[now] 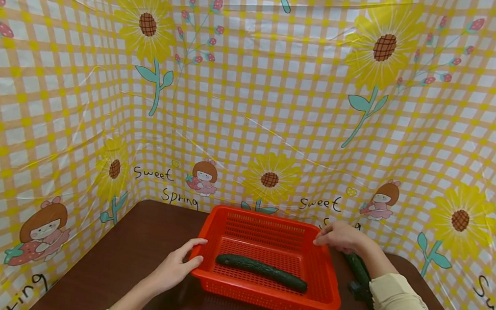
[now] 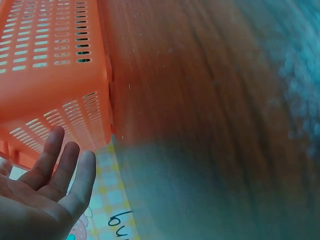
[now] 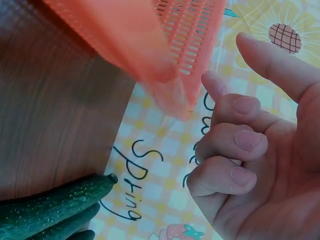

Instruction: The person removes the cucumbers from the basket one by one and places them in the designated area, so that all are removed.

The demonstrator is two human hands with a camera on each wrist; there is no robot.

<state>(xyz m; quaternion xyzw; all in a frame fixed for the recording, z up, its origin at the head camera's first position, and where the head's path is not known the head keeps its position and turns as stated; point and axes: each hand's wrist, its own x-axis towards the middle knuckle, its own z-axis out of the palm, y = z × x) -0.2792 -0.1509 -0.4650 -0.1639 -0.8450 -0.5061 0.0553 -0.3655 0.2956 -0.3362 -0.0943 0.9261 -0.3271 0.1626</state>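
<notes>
A red plastic basket (image 1: 258, 289) stands on the table with one dark green cucumber (image 1: 262, 270) lying across its bottom. My left hand (image 1: 171, 270) is at the basket's left rim, thumb and forefinger apart; in the left wrist view its other fingers (image 2: 80, 182) extend loosely beside the outer wall. At the basket's back right corner is my right hand (image 1: 341, 236), its thumb spread away from loosely bent fingers and nothing held. Several more cucumbers (image 3: 55, 206) lie together on the table right of the basket, partly hidden by my right forearm in the head view.
The dark brown table (image 1: 134, 243) is backed and flanked by a hanging checked cloth (image 1: 252, 101) printed with sunflowers. The cloth meets the table close behind the basket. A small dark device (image 1: 357, 290) sits at my right wrist.
</notes>
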